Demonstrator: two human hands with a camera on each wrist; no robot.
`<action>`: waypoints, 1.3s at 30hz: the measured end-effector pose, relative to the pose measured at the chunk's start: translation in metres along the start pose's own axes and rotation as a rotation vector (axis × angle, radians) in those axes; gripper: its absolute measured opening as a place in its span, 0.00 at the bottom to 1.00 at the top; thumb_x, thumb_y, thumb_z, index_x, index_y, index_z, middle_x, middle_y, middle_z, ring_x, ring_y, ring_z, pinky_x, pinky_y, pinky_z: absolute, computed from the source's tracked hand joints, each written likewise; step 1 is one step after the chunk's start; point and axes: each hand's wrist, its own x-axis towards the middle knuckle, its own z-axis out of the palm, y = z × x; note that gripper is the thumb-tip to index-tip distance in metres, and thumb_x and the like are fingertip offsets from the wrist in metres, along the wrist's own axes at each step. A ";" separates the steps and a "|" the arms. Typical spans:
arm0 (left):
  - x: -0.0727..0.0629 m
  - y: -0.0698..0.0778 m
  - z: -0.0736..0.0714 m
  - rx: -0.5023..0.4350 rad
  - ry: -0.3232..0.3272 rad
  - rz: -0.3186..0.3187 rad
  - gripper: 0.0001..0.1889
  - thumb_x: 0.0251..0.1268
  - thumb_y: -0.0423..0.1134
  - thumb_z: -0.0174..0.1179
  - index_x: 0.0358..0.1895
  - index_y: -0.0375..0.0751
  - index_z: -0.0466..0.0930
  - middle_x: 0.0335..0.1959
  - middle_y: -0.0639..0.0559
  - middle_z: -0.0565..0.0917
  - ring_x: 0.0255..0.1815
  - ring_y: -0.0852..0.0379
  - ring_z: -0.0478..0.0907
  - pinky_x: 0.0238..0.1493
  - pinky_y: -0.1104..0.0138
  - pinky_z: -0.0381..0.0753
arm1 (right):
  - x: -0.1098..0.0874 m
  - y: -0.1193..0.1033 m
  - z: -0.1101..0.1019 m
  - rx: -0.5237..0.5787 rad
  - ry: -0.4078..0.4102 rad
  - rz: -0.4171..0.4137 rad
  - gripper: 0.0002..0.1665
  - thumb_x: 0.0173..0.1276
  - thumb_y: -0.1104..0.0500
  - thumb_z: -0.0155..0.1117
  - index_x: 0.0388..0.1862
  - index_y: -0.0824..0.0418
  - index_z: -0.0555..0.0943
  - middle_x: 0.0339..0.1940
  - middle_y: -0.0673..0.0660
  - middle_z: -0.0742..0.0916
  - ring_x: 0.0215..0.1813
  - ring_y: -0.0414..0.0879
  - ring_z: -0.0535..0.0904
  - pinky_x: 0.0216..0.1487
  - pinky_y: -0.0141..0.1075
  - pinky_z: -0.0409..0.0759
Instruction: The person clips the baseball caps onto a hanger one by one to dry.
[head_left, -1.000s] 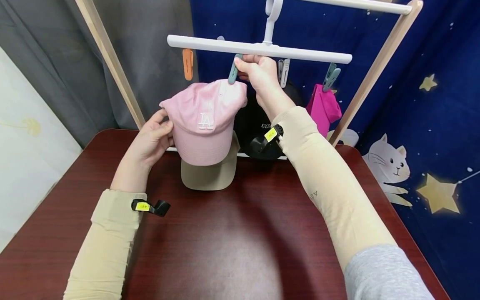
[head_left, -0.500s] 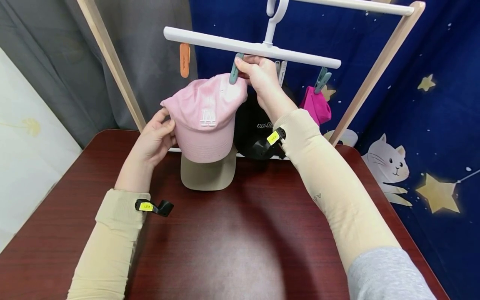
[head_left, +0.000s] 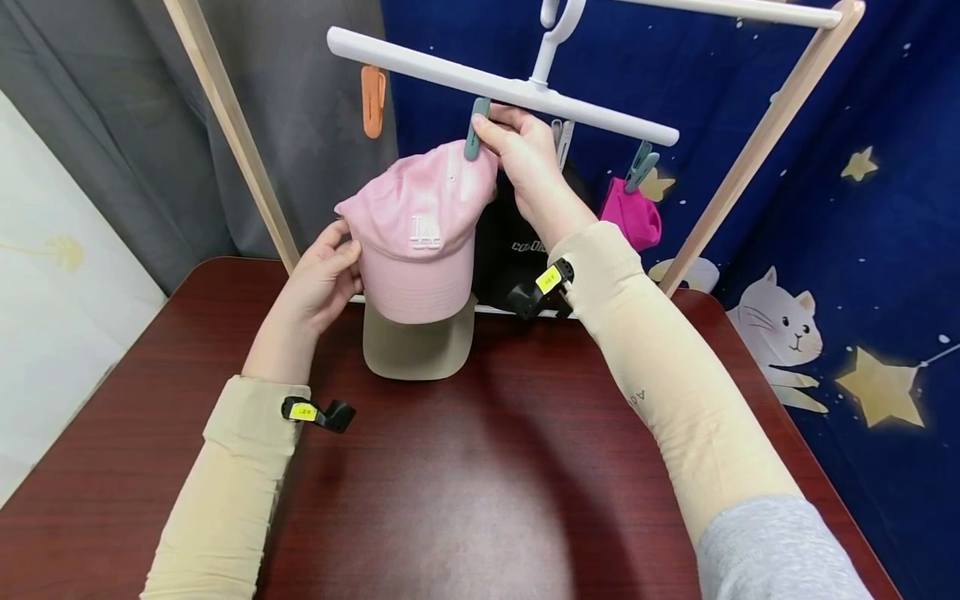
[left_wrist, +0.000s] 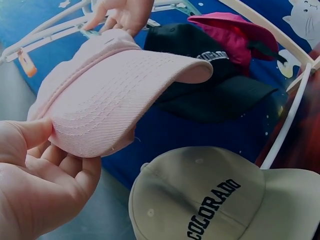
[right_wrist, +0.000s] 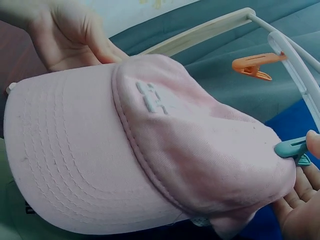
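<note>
A pink cap point(head_left: 420, 279) with white "LA" letters is held up, brim down, under a white hanger bar point(head_left: 442, 73). My left hand point(head_left: 322, 279) grips the cap's left edge; in the left wrist view the thumb lies on top of the brim point(left_wrist: 115, 95) and the fingers curl beneath. At the crown, my right hand point(head_left: 532, 162) pinches a teal clothespin point(head_left: 477, 133) that hangs from the bar. In the right wrist view, that clip's tip meets the crown fabric point(right_wrist: 240, 165). Whether its jaws bite the cloth is hard to see.
An orange clip point(head_left: 372, 102) hangs at the bar's left. Rightward hang a black cap point(head_left: 498, 242) below a grey clip point(head_left: 562, 143) and a magenta cap point(head_left: 632, 215) on another teal clip point(head_left: 641, 167). A beige "COLORADO" cap point(head_left: 417, 346) sits behind, above the dark red table point(head_left: 450, 483).
The hanger bar has tilted, left end up and right end down. The pink cap and my left hand have shifted slightly up and right. The magenta cap has swung left.
</note>
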 end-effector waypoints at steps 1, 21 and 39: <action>0.000 -0.001 0.000 -0.010 -0.003 -0.005 0.08 0.73 0.29 0.47 0.44 0.46 0.73 0.30 0.52 0.80 0.30 0.58 0.77 0.30 0.67 0.70 | 0.000 0.000 0.000 -0.001 -0.002 -0.004 0.14 0.66 0.67 0.63 0.50 0.68 0.77 0.39 0.55 0.83 0.41 0.41 0.78 0.41 0.27 0.75; 0.004 -0.015 -0.003 0.078 0.083 -0.152 0.21 0.76 0.30 0.43 0.69 0.39 0.57 0.43 0.49 0.78 0.40 0.59 0.78 0.48 0.65 0.73 | -0.002 0.004 0.003 -0.064 -0.009 -0.041 0.19 0.66 0.67 0.63 0.56 0.65 0.75 0.42 0.57 0.83 0.44 0.42 0.78 0.41 0.26 0.74; -0.001 -0.018 -0.009 0.216 0.094 -0.244 0.29 0.78 0.34 0.40 0.76 0.40 0.41 0.74 0.36 0.51 0.71 0.46 0.56 0.58 0.62 0.67 | -0.008 0.013 -0.007 -0.121 -0.038 -0.046 0.25 0.65 0.69 0.63 0.62 0.62 0.75 0.50 0.60 0.84 0.49 0.43 0.79 0.46 0.31 0.76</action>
